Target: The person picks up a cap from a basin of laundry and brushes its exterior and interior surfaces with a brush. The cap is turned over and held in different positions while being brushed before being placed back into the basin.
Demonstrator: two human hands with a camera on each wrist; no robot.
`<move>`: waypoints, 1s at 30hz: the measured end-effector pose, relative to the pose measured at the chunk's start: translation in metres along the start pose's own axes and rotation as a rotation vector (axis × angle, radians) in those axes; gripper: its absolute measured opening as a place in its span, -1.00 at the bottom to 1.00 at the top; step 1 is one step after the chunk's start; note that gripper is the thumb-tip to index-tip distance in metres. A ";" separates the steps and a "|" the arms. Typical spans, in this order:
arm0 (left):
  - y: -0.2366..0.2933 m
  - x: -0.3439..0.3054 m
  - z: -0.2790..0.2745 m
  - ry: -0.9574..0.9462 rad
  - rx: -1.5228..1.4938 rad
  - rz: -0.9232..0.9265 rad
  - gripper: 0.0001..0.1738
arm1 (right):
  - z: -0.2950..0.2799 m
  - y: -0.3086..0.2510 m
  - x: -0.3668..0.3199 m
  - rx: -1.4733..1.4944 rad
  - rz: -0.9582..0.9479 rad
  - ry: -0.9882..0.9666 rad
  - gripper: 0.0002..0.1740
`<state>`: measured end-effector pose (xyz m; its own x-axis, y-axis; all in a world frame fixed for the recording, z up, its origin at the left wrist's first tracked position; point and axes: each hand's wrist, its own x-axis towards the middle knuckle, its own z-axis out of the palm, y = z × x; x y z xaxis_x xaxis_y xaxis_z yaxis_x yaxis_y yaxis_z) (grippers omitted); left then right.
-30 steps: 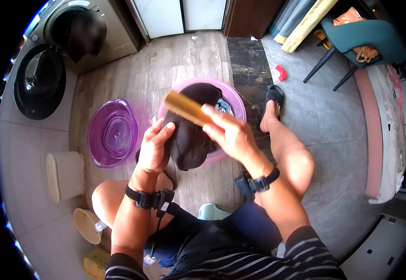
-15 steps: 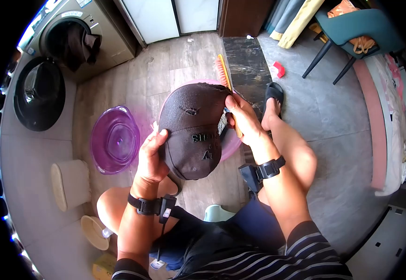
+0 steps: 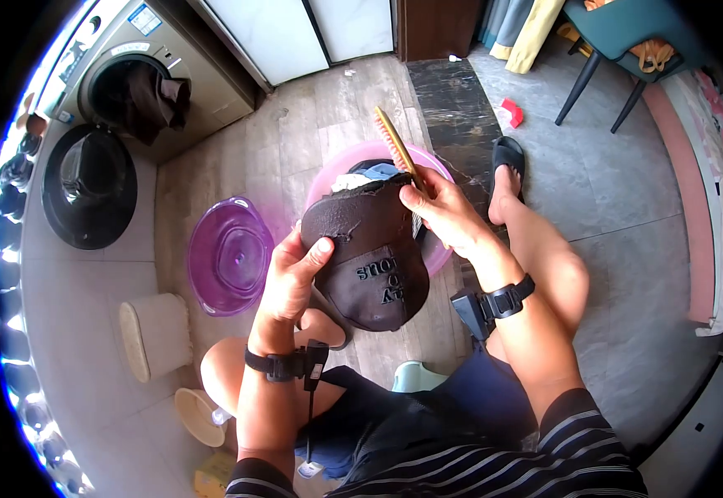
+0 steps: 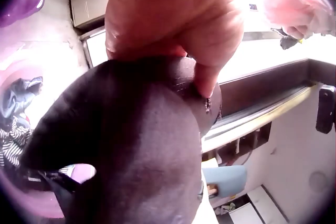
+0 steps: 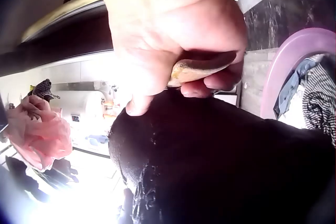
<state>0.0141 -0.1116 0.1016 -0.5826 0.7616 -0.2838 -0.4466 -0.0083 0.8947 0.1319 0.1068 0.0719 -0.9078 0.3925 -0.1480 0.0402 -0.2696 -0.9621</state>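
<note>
The right hand (image 3: 444,214) is found with its fingers curled round the handle of a brush (image 3: 395,148); its thumb is laid on the edge of a dark cap (image 3: 371,264). By the left hand (image 3: 291,274) the cap's left side is gripped, with the thumb placed uppermost.

The brush is directed away from the person and slanted leftward from the right hand. Its bristles are turned to the left and project past the frayed far edge of the cap; no contact with the cloth is seen. The cap is held between the hands, its long axis running roughly away from the person, its lettering (image 3: 389,280) facing up. The lettered part therefore lies on the person's side of the bristles. For any brushing stroke, that offset is judged decisive, and the right hand is the better placed.

Beneath and beyond the cap, a pink basin (image 5: 278,61) containing clothes (image 5: 319,90) is noted.
</note>
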 end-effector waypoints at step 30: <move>-0.009 0.008 -0.006 0.262 -0.057 0.153 -0.47 | -0.011 0.003 -0.010 -0.684 -0.637 0.158 -0.46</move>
<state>0.0096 -0.1094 0.0897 -0.7978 0.5559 -0.2335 -0.3738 -0.1520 0.9150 0.1459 0.1116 0.0683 -0.7784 0.4160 0.4700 -0.1618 0.5906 -0.7906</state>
